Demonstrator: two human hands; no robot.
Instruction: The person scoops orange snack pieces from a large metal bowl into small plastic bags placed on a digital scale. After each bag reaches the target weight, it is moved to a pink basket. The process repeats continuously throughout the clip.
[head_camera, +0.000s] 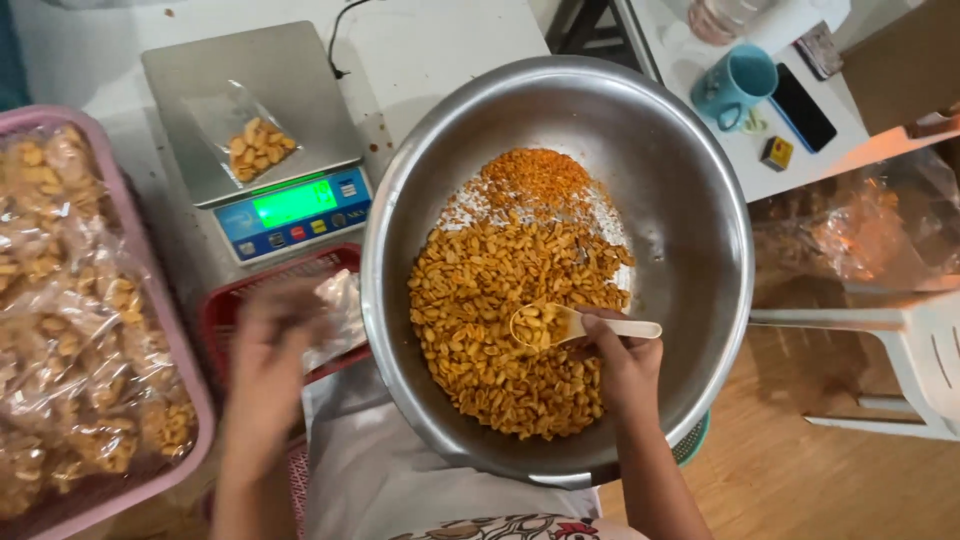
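Over the steel bowl (690, 250): scoop loaded, bag in the other hand.

Nearest the wearer, the right hand (625, 365) has its fingers (600, 325) clamped on the handle of a pale plastic scoop (560, 325), which hangs just above the heap of fried peanuts (500, 300) inside the bowl. Judged light and rigid, the scoop is best held mid-handle and kept level, since its loose nuts would roll off at a tilt. Left of the bowl, the blurred left hand (270, 355) appears closed on a thin clear bag (340, 315) over a red basket (225, 315); finger detail cannot be resolved. The film looks limp and slippery, so take it at the mouth edge. Farther left of the bowl sits a pink tray (150, 270) of filled bags. Beyond the bowl's left rim, a scale (260, 140) carries a small filled bag (255, 145).
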